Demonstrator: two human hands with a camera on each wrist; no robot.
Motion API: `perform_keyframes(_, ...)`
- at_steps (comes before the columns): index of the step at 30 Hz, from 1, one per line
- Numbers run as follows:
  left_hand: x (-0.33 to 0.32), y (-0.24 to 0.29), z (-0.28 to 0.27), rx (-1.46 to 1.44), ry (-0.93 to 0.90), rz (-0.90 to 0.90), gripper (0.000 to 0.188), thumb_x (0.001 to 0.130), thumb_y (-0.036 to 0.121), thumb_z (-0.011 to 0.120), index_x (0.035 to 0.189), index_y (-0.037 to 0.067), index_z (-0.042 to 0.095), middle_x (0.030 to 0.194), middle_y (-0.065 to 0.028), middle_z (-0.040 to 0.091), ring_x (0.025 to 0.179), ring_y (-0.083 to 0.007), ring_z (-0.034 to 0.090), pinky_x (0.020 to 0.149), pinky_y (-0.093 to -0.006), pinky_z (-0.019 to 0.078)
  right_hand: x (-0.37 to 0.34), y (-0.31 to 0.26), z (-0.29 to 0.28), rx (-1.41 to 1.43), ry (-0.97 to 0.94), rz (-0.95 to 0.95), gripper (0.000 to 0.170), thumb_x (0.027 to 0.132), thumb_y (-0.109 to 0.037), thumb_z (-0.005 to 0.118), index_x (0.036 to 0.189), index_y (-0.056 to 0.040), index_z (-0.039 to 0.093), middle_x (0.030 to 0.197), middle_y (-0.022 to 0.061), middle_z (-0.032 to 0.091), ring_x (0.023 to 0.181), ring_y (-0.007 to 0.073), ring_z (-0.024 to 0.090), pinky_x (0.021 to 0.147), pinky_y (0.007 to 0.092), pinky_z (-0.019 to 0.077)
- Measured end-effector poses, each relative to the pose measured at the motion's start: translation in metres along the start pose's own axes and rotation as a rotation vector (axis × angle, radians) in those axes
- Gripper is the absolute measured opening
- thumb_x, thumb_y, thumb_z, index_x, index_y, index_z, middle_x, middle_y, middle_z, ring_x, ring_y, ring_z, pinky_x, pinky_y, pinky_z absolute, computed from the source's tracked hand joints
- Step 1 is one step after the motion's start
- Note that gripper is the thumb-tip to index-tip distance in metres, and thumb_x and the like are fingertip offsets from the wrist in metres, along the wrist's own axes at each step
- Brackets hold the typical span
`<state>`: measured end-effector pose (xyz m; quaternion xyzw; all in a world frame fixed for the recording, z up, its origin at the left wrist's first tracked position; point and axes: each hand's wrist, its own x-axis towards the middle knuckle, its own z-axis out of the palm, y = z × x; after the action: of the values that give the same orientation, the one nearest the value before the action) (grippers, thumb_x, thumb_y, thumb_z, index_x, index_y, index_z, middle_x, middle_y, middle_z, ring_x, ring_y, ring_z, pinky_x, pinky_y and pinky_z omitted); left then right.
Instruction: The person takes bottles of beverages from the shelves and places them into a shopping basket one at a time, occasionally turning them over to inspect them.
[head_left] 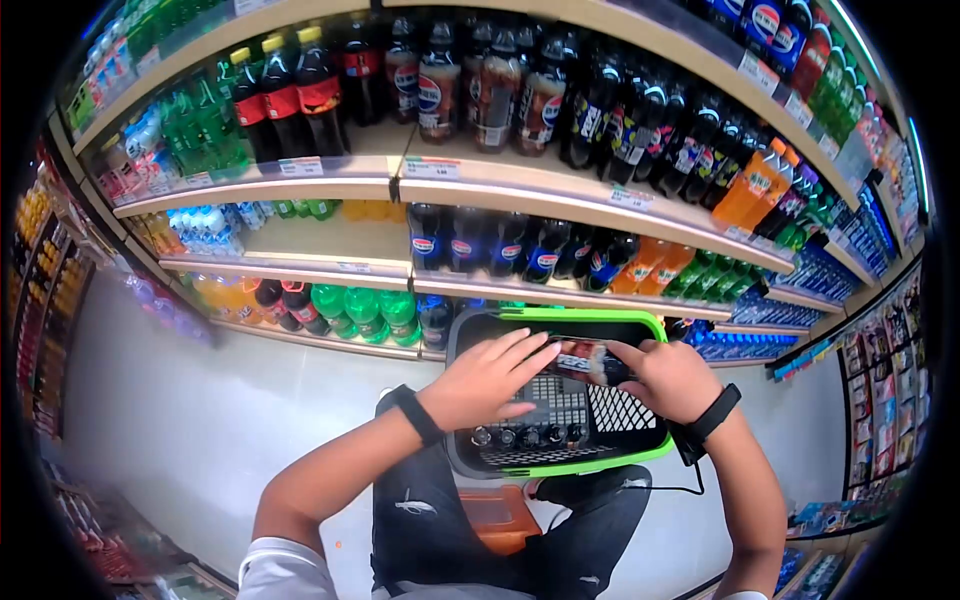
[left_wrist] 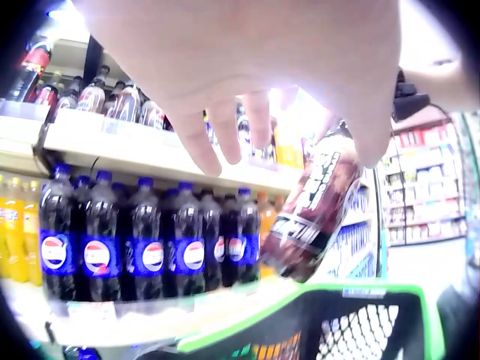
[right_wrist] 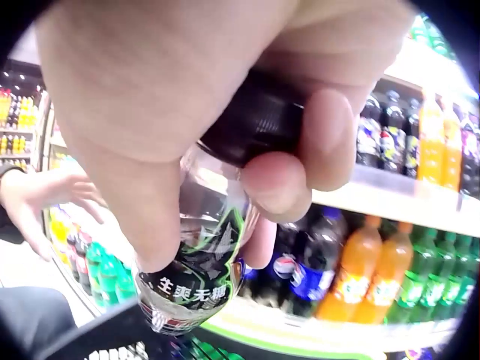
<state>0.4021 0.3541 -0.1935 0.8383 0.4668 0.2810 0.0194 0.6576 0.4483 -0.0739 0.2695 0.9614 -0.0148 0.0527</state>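
Note:
My right hand (head_left: 672,380) grips a Pepsi bottle (head_left: 582,362) around its black cap and neck. The bottle lies tilted over the shopping basket (head_left: 560,469), its base toward the left hand. In the right wrist view the bottle (right_wrist: 196,281) shows a dark label with white characters, and fingers curl about its cap. My left hand (head_left: 488,380) spreads over the basket's left part, palm down, fingers straight and fingertips close to the bottle's base. The left wrist view shows the left hand (left_wrist: 247,60) above the bottle (left_wrist: 319,202). Several dark-capped bottles (head_left: 530,437) lie along the basket's near side.
Drink shelves curve around the front. Large blue-labelled Pepsi bottles (head_left: 485,240) stand on the shelf just behind the basket, with orange drinks (head_left: 640,262) to their right. Green bottles (head_left: 365,312) stand low at left. My knees (head_left: 420,490) flank a brown stool (head_left: 500,515).

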Motion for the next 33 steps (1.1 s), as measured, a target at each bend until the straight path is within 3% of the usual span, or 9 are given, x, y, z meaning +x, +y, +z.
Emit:
perform_keyframes(2, 0.031, 0.005, -0.032, -0.034, 0.120, -0.046, 0.086, 0.074, 0.030, 0.079, 0.146, 0.007, 0.037, 0.137, -0.0170, 0.050, 0.125, -0.0331, 0.051, 0.099, -0.0433, 0.0464, 0.025, -0.031, -0.040, 0.004, 0.047, -0.114, 0.049, 0.077, -0.017, 0.074, 0.121, -0.0052, 0.058, 0.083, 0.0174, 0.067, 0.075, 0.0364, 0.067, 0.068, 0.0446, 0.0540)
perform_keyframes(6, 0.047, -0.029, -0.088, -0.006, 0.342, -0.145, 0.071, 0.065, 0.016, 0.079, 0.128, 0.005, 0.049, 0.110, -0.0164, 0.063, 0.105, -0.0358, 0.060, 0.088, -0.0444, 0.0511, 0.082, -0.076, -0.104, -0.109, 0.254, -0.231, 0.040, 0.075, -0.015, 0.075, 0.111, -0.0053, 0.058, 0.080, 0.0160, 0.066, 0.073, 0.0371, 0.067, 0.068, 0.0456, 0.0543)
perform_keyframes(9, 0.055, -0.072, -0.135, 0.068, 0.576, -0.190, 0.056, 0.066, 0.015, 0.078, 0.116, 0.006, 0.055, 0.112, -0.0160, 0.064, 0.105, -0.0368, 0.061, 0.088, -0.0442, 0.0513, 0.135, -0.086, -0.129, -0.140, 0.468, -0.286, 0.036, 0.077, -0.014, 0.073, 0.109, -0.0074, 0.057, 0.090, 0.0157, 0.065, 0.080, 0.0362, 0.066, 0.069, 0.0457, 0.0537)
perform_keyframes(13, 0.080, -0.120, -0.190, -0.118, 0.823, -0.510, 0.059, 0.067, 0.025, 0.084, 0.115, 0.007, 0.056, 0.100, -0.0173, 0.069, 0.095, -0.0369, 0.067, 0.080, -0.0440, 0.0540, 0.205, -0.101, -0.146, 0.150, 0.861, -0.275, 0.064, 0.082, -0.016, 0.068, 0.138, -0.0077, 0.040, 0.128, 0.0212, 0.052, 0.110, 0.0398, 0.059, 0.090, 0.0439, 0.0518)
perform_keyframes(18, 0.106, -0.190, -0.200, -0.036, 0.768, -0.684, 0.070, 0.062, 0.022, 0.087, 0.120, 0.005, 0.053, 0.103, -0.0190, 0.070, 0.098, -0.0366, 0.067, 0.087, -0.0426, 0.0535, 0.288, -0.085, -0.090, 0.101, 0.791, -0.051, 0.073, 0.084, -0.024, 0.065, 0.146, -0.0020, 0.032, 0.139, 0.0224, 0.045, 0.121, 0.0395, 0.053, 0.097, 0.0437, 0.0490)
perform_keyframes(27, 0.129, -0.255, -0.189, -0.126, 0.653, -0.939, 0.085, 0.063, 0.034, 0.085, 0.132, 0.002, 0.045, 0.117, -0.0266, 0.064, 0.111, -0.0398, 0.063, 0.094, -0.0427, 0.0505, 0.375, -0.080, -0.059, 0.522, 0.552, 0.107, 0.074, 0.083, -0.016, 0.059, 0.147, 0.0057, 0.029, 0.126, 0.0330, 0.054, 0.110, 0.0446, 0.059, 0.097, 0.0466, 0.0482)
perform_keyframes(31, 0.133, -0.317, -0.178, -0.184, 0.629, -0.811, 0.096, 0.063, 0.037, 0.089, 0.134, -0.004, 0.042, 0.115, -0.0256, 0.066, 0.109, -0.0366, 0.065, 0.092, -0.0402, 0.0518, 0.330, -0.080, -0.026, 0.477, 0.889, -0.085, 0.060, 0.085, -0.013, 0.059, 0.140, 0.0025, 0.040, 0.138, 0.0258, 0.048, 0.126, 0.0410, 0.047, 0.106, 0.0431, 0.0402)
perform_keyframes(32, 0.138, -0.344, -0.168, -0.033, 0.718, -0.778, 0.073, 0.068, 0.019, 0.088, 0.126, -0.002, 0.047, 0.102, -0.0154, 0.069, 0.083, -0.0210, 0.068, 0.071, -0.0350, 0.0553, 0.306, -0.074, -0.017, 0.436, 0.995, -0.150, 0.058, 0.084, -0.013, 0.060, 0.138, 0.0011, 0.043, 0.139, 0.0237, 0.048, 0.128, 0.0405, 0.046, 0.107, 0.0425, 0.0391)
perform_keyframes(33, 0.138, -0.339, -0.178, -0.241, 0.590, -0.668, 0.066, 0.069, 0.018, 0.088, 0.120, 0.000, 0.051, 0.100, -0.0131, 0.070, 0.081, -0.0199, 0.068, 0.068, -0.0332, 0.0549, 0.276, -0.070, -0.009, 0.448, 1.010, -0.147, 0.054, 0.084, -0.012, 0.061, 0.134, 0.0001, 0.046, 0.137, 0.0233, 0.048, 0.126, 0.0406, 0.047, 0.106, 0.0440, 0.0394)
